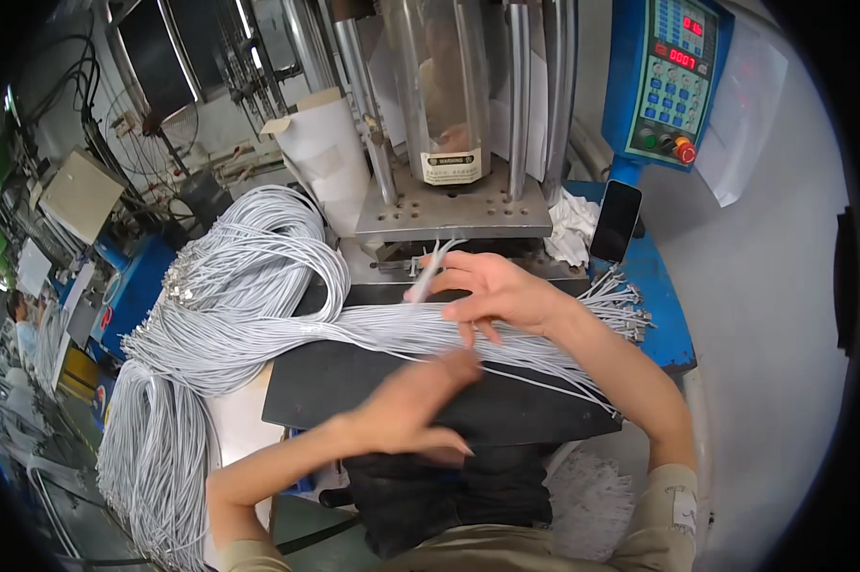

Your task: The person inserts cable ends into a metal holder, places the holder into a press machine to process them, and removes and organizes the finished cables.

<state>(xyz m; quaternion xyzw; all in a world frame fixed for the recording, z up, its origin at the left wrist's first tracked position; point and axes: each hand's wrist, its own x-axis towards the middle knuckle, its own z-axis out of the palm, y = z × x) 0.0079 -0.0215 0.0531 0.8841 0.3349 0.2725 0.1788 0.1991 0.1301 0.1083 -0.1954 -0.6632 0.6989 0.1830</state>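
Observation:
A thick bundle of light grey cables (401, 326) runs across the black work board (354, 386) in front of me. My right hand (501, 294) is above the bundle, its index finger and thumb curved around a blurred, pale, thin strip (432, 274). The exact kind of strip is unclear. Nearer to me, my left hand (416, 400) is smeared by motion over the board, with thumb and fingers apart and nothing visible in it. One single cable strays along the board's right side below the bundle. Small metal ends (625, 305) fan out at the bundle's right.
Behind the bundle stands a press with a steel plate (454, 219) and a clear guard (444, 86). A blue control box (664, 86), a phone (617, 221) and crumpled white paper (571, 229) are at right. Coiled cables (268, 238) and a hanging bundle (158, 467) lie left.

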